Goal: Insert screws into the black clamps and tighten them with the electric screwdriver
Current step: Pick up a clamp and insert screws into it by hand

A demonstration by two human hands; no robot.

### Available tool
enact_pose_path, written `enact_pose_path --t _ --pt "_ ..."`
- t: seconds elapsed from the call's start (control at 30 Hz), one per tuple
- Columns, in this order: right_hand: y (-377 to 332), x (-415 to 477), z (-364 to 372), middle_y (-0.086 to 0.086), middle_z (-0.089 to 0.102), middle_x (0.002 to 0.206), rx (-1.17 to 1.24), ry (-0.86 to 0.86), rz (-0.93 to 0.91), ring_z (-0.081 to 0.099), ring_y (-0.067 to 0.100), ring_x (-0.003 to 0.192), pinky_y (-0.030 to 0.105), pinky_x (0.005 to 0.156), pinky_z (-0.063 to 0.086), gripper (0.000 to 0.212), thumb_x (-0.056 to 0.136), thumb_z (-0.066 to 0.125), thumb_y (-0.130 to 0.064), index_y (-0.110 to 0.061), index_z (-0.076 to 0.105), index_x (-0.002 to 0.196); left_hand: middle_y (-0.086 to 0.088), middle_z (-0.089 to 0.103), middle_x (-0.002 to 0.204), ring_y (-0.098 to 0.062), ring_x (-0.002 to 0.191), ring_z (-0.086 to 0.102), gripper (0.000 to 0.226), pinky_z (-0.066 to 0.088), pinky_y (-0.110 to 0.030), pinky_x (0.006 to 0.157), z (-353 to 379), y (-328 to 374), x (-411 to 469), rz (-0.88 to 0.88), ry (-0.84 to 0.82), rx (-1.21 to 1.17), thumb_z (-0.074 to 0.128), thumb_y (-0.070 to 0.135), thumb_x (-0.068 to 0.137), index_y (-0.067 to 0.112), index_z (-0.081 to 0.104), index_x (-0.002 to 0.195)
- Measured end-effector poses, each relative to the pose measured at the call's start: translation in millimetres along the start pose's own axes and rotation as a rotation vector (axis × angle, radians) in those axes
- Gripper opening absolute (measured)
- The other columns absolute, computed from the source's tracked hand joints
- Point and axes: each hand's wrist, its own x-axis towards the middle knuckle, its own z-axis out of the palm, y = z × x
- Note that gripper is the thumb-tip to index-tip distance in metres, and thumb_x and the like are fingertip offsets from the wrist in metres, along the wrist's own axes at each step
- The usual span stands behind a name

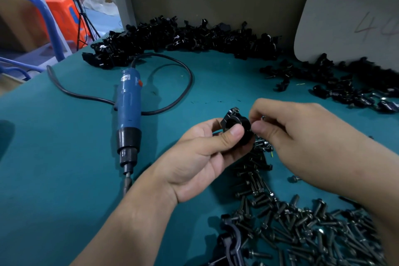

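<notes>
The left hand (205,157) holds 1 black clamp (234,122) just above the bench (64,179), its fingers curled under the part and the thumb pressed on the near face. The right hand (302,136) meets it from the right. Its thumb and forefinger are pinched together on what looks like a screw (263,117), of which only a small metallic glint shows. Whether the tip has entered the clamp's hole cannot be told, because the fingers hide it.

The electric screwdriver (129,103) lies untouched on the bench to the left, bit towards the person, with its cord (187,84) looping behind. Loose screws (302,233) are spread below the right hand. A heap of black clamps (183,36) runs along the back edge, beside a grey board (345,21).

Risks from here:
- The screw could go in crooked, since the hole is aligned by feel behind the fingers, and driving it then could cross the thread.
- A slack pinch could drop it into the loose screws.
- Reaching left for the screwdriver takes the right hand off the screw, so an unseated screw may fall out.
</notes>
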Motion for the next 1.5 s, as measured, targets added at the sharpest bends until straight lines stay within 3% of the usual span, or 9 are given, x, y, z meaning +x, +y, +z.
enact_pose_path --t 0.1,0.33,0.47,0.57,0.67,0.83,1.2,1.33,1.5 --pt "1.1 -1.9 2.7 -0.025 0.057 0.07 -0.013 -0.033 0.019 0.049 0.011 0.051 0.03 0.051 0.038 0.02 0.101 0.041 -0.046 -0.034 0.048 0.087 -0.022 0.06 0.133 -0.026 0.12 0.06 0.055 0.051 -0.035 0.11 -0.3 -2.2 0.0 -0.007 -0.009 0.027 0.059 0.003 0.098 -0.016 0.038 0.145" --pt "-1.4 0.9 7.3 -0.024 0.057 0.064 -0.02 -0.068 0.05 0.051 0.013 0.05 0.033 0.053 0.037 0.032 0.096 0.029 -0.058 -0.038 0.047 0.081 -0.032 0.049 0.149 -0.029 0.126 0.058 0.056 0.047 -0.038 0.113 -0.2 -2.5 0.4 -0.016 -0.038 0.054 0.057 0.003 0.096 -0.015 0.039 0.146" --pt "-3.3 0.4 3.6 -0.015 0.054 0.055 0.013 -0.006 0.074 0.045 0.009 0.044 0.03 0.049 0.035 0.046 0.087 0.027 -0.068 -0.029 0.052 0.08 -0.022 0.063 0.132 -0.025 0.121 0.062 0.053 0.049 -0.035 0.111 -2.9 -2.8 2.1 0.027 -0.046 0.023 0.063 0.0 0.094 -0.012 0.043 0.142" --pt "-5.8 1.3 1.0 -0.004 0.054 0.051 0.011 0.033 0.143 0.047 0.012 0.044 0.029 0.048 0.035 0.058 0.093 0.029 -0.064 -0.017 0.056 0.072 -0.014 0.065 0.116 -0.019 0.108 0.066 0.046 0.051 -0.031 0.109 -1.8 -5.4 2.2 0.05 -0.024 0.068 0.066 -0.003 0.085 0.0 0.052 0.129" --pt "-8.0 1.6 2.2 0.003 0.055 0.062 0.002 0.05 0.178 0.05 0.021 0.053 0.031 0.05 0.034 0.05 0.103 0.039 -0.051 -0.016 0.054 0.07 -0.013 0.065 0.111 -0.02 0.107 0.064 0.044 0.047 -0.032 0.112 0.4 -8.3 2.1 0.07 -0.017 0.107 0.072 -0.005 0.086 0.002 0.052 0.125" --pt "-15.0 -0.8 2.2 0.005 0.061 0.072 0.019 -0.042 0.26 0.058 0.023 0.063 0.034 0.056 0.043 0.051 0.105 0.034 -0.051 -0.017 0.059 0.077 -0.013 0.064 0.111 -0.02 0.107 0.062 0.044 0.048 -0.029 0.109 3.5 -8.6 2.2 0.103 0.016 0.163 0.068 -0.001 0.081 0.004 0.052 0.122" --pt "-32.4 5.1 17.7 0.003 0.049 0.069 0.018 0.105 0.322 0.045 0.017 0.056 0.028 0.045 0.025 0.042 0.105 0.049 -0.036 -0.02 0.043 0.067 -0.012 0.067 0.12 -0.02 0.116 0.062 0.038 0.038 -0.041 0.122 -1.0 -11.9 7.4 0.119 0.044 0.118 0.069 0.004 0.084 0.005 0.054 0.119" --pt "-28.7 4.4 24.6 -0.002 0.055 0.081 0.014 0.189 0.248 0.055 0.017 0.071 0.03 0.052 0.037 0.01 0.099 0.062 -0.018 -0.02 0.057 0.091 -0.016 0.068 0.115 -0.02 0.107 0.067 0.039 0.052 -0.035 0.109 0.5 -9.1 7.4 0.102 0.064 0.057 0.072 0.004 0.09 -0.001 0.053 0.123" --pt "-17.1 2.1 14.6 -0.015 0.066 0.092 0.202 0.155 0.17 0.062 0.002 0.079 0.023 0.054 0.045 0.023 0.097 0.065 -0.017 -0.039 0.064 0.103 -0.027 0.062 0.128 -0.026 0.114 0.063 0.057 0.053 -0.034 0.106 3.4 -4.0 4.9 0.088 0.087 0.005 0.063 0.008 0.085 -0.013 0.046 0.135"
